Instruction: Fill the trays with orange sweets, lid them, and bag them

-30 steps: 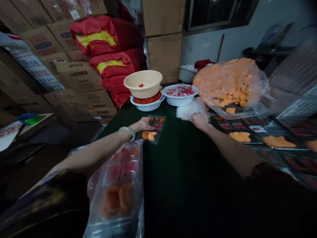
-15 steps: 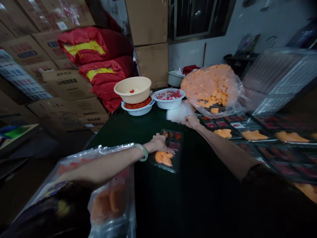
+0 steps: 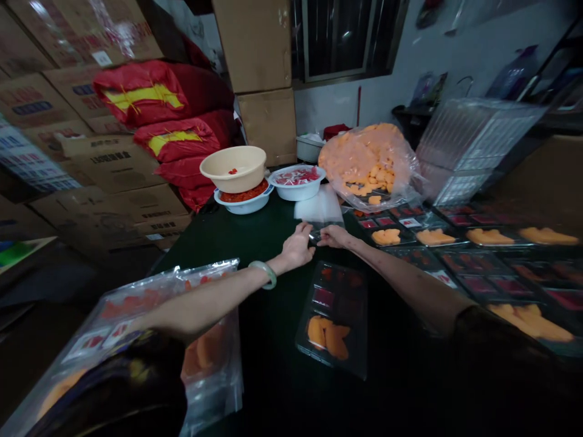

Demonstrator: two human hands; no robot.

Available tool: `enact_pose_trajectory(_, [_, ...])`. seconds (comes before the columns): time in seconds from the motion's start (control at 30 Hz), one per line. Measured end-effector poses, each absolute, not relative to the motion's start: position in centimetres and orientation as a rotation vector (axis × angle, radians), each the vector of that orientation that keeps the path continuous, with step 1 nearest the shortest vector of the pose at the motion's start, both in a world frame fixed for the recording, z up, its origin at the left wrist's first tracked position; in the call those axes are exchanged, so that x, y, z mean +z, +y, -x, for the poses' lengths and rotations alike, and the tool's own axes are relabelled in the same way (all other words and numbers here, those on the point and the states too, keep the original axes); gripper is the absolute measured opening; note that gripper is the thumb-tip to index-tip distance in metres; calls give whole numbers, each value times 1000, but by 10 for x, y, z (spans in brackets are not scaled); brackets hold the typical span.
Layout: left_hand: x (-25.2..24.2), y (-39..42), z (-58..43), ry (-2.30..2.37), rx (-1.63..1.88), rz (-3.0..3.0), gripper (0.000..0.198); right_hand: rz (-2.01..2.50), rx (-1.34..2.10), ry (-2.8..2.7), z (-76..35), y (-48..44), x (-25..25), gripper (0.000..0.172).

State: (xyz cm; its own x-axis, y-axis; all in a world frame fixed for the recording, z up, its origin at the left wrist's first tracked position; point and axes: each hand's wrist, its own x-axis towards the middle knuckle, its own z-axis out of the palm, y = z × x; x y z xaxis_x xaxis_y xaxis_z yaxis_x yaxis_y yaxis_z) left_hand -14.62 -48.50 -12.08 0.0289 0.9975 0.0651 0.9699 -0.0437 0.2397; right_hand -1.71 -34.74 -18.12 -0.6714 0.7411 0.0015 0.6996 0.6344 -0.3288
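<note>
Hands reach out side by side over the dark green bench [image 3: 255,243], close together with their fingertips almost meeting. The left hand [image 3: 298,247], with a pale green bangle [image 3: 263,274] on its wrist, and the right hand [image 3: 334,237] bunch around a small clear piece [image 3: 313,236]; it is too small to tell what it is or whether either hand grips it. Just beyond them lies a white sheet stack [image 3: 319,203], near but not touching the hands. Below the hands, apart from them, a black plastic tray [image 3: 334,321] lies on the bench with orange slices [image 3: 328,337] in its lower compartment and red pieces in its upper ones. Beyond the white stack sit a beige basin [image 3: 233,169], nested in a white bowl [image 3: 243,203] of red food, and a second white bowl [image 3: 297,184] holding red strips. A large clear bag of orange pieces [image 3: 368,167] rests to their right, beside a stack of clear empty trays [image 3: 473,145]. Rows of filled trays [image 3: 460,273] spread along the right, and a clear bag of packed trays [image 3: 204,346] lies under the left forearm. Red sacks [image 3: 141,94] and cardboard boxes [image 3: 259,48] are piled behind.
</note>
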Motion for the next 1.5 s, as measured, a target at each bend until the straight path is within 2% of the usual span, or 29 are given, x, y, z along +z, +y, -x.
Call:
enact_pose_trajectory(0.1, [-131,-462,144,2056,257,-2209,54,1151,536,-2766,16,-353,-176,18])
enact_pose_trajectory(0.2, [-138,-447,136,2047,211,-2187,39,1182,483,-2718,13,-359,-171,11])
enact_pose_trajectory(0.3, [-137,-436,131,2072,197,-2116,23,1258,351,-2617,9,-367,-164,16])
enact_pose_trajectory(0.57, [-137,-440,127,2106,302,-1681,13,1405,128,-2220,-25,-429,-134,29])
enact_pose_trajectory(0.63, [-142,-452,125,2068,323,-1531,11,1411,298,-2003,-49,-470,-131,38])
enact_pose_trajectory(0.73, [-146,-475,120,2010,377,-1391,16,1590,987,-1626,-84,-537,-133,44])
enact_pose_trajectory(0.8, [-146,-492,115,1979,403,-1359,18,1709,1430,-1283,-97,-570,-135,41])
enact_pose_trajectory(0.9, [-146,-515,106,1957,438,-1379,18,1595,1805,-1021,-95,-590,-138,27])
enact_pose_trajectory(1.0, [-150,-529,100,1980,471,-1407,13,1477,1866,-966,-77,-583,-142,10])
enact_pose_trajectory(1.07, [-153,-535,99,2004,487,-1403,10,1513,1799,-893,-64,-575,-146,6])
enact_pose_trajectory(1.3, [-146,-530,112,2053,482,-1492,6,1444,1709,-833,-63,-562,-157,18])
enact_pose_trajectory(1.5, [-122,-518,131,2130,452,-1932,5,1147,2001,-1146,-130,-572,-144,27])
